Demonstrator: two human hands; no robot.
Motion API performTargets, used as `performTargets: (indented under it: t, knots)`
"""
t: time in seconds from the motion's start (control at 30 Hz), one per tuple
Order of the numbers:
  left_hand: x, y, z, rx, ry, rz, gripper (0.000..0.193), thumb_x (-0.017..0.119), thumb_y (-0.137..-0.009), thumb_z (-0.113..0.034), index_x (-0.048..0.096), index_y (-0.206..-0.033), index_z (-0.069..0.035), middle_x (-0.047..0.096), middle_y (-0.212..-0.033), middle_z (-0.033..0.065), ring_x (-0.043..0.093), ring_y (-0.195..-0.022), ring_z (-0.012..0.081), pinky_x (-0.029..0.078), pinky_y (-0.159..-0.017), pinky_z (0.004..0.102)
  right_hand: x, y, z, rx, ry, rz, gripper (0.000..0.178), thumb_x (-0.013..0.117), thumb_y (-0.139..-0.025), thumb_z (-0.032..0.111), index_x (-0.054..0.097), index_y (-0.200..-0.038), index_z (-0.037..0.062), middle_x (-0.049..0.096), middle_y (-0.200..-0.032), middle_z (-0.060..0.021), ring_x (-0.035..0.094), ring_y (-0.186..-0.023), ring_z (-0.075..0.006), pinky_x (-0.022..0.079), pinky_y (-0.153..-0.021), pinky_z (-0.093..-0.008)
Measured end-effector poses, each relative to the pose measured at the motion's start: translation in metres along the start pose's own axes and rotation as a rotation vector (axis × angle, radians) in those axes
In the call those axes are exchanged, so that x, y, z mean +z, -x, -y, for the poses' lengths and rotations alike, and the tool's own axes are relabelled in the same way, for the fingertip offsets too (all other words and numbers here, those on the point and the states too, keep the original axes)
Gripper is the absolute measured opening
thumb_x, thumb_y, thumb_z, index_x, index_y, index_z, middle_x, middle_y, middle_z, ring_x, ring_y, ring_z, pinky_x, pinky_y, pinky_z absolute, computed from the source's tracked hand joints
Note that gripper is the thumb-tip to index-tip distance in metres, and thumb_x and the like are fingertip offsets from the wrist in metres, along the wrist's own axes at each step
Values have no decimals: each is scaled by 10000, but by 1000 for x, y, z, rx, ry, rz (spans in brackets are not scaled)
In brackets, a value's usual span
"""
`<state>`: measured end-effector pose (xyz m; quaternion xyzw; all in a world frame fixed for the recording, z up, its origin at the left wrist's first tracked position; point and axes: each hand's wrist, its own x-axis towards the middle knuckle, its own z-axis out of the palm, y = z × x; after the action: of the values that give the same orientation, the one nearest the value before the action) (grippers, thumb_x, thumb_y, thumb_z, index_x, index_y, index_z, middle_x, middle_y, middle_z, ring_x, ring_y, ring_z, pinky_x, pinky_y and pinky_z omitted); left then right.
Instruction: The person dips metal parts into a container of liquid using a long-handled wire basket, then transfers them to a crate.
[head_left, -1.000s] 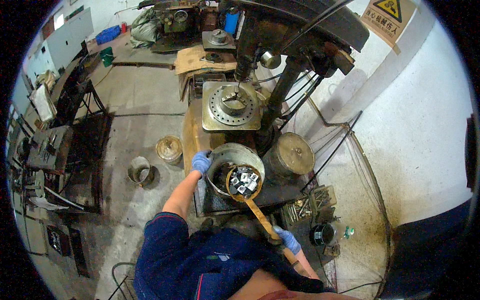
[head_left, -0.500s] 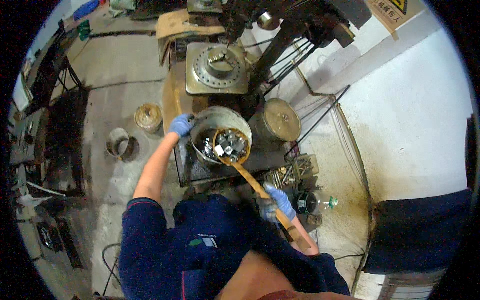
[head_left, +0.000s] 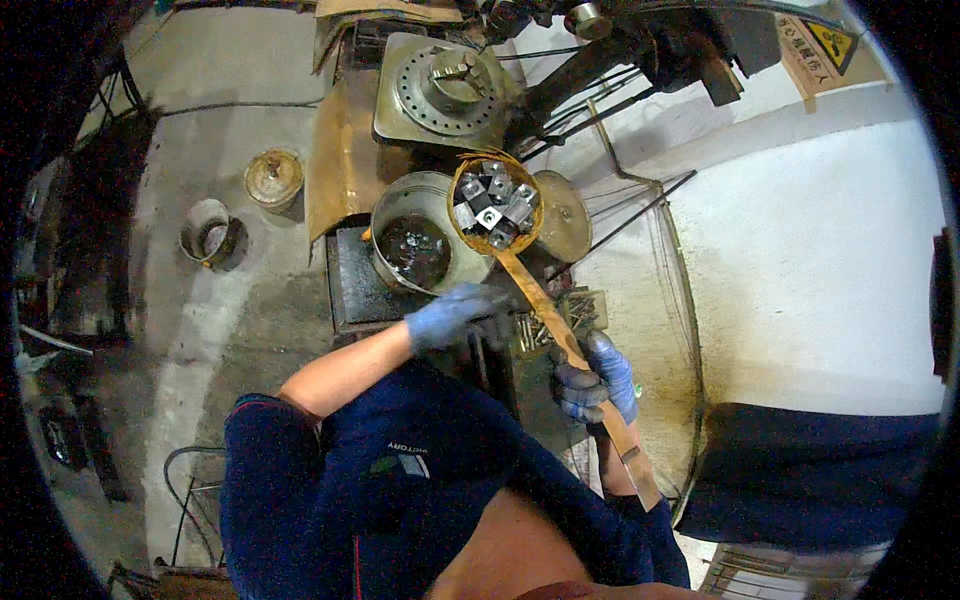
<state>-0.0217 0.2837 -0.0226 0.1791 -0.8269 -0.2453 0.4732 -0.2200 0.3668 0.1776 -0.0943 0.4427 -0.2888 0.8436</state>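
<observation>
Fingers of the right hand (head_left: 597, 380), in a blue glove with dark fingertips, are wrapped round a long flat wooden handle (head_left: 535, 295); at its far end sits a round yellowish strainer basket (head_left: 488, 158), loaded with small metal blocks (head_left: 487, 218), some of them with a hole; seen from above, the basket overlaps the right rim of a pale metal bucket (head_left: 458, 268), and whether the two touch I cannot tell; dark liquid (head_left: 415, 255) lies in the bucket's bottom. The left hand (head_left: 455, 317), gloved alike and blurred, is below the bucket in the view, its fingers loosely stretched toward the handle and grasping nothing that shows; between the handle and that hand's side, metal pieces (head_left: 535, 332) lie near the bench. Right of the bucket is a lidded drum (head_left: 568, 215), partly covered by the basket; beyond the bucket stands a chuck (head_left: 460, 82) on a round, holed plate; leftward on the floor are a lidded can (head_left: 273, 178) and an open can (head_left: 208, 230); a warning sign (head_left: 825, 50) hangs on the wall.
</observation>
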Motion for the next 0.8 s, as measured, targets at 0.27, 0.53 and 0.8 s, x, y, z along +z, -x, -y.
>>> performTargets:
  t: [0.27, 0.53, 0.8]
  knots:
    - [-11, -81, -43, -425, 1105, -208, 261, 504, -827, -119, 536, -1072, -37, 561, -1035, 76, 531, -977, 173, 431, -842, 300, 19, 5, -1, -71, 93, -166, 351, 506, -822, 432, 499, -977, 117, 358, -507, 18, 316, -321, -85, 272, -273, -245]
    - [40, -76, -11, -478, 1642, -159, 307, 492, -780, 27, 547, -1076, -38, 545, -1052, 83, 539, -944, 156, 441, -843, 277, 60, 6, 1, -89, 228, -424, 358, 528, -801, 428, 517, -897, 83, 363, -484, 39, 320, -296, -69, 283, -263, -236]
    - [25, -88, -30, -524, 1678, -158, 234, 442, -864, -176, 567, -1029, -66, 591, -889, 107, 593, -764, 187, 513, -679, 324, 72, 18, 4, -5, 113, -236, 386, 479, -833, 428, 511, -880, 46, 360, -489, 41, 350, -319, -60, 321, -265, -230]
